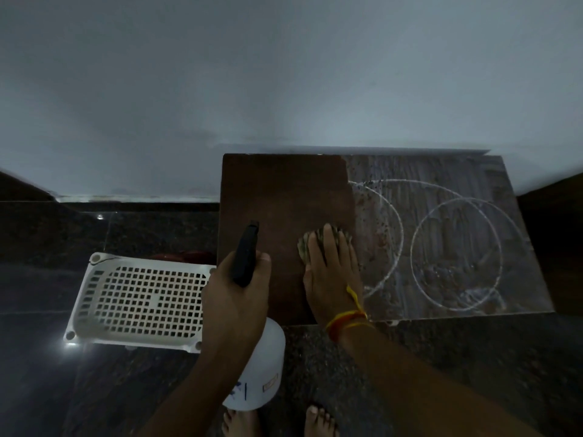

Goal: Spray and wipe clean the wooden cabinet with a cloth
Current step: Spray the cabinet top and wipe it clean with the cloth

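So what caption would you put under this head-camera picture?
Right hand presses a cloth on the half-wiped wooden cabinet; left hand holds a spray bottle.

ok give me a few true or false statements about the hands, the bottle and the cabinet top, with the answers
1. The left hand grips the spray bottle. True.
2. The right hand lies flat on the cloth. True.
3. The whole cabinet top is wiped clean. False: the left part looks dark and clean, but the right part still shows white rings and smears.
4. The white basket stands on the cabinet. False: it sits on the floor, left of the cabinet.
5. The spray bottle is black all over. False: its trigger head is black, its body white.
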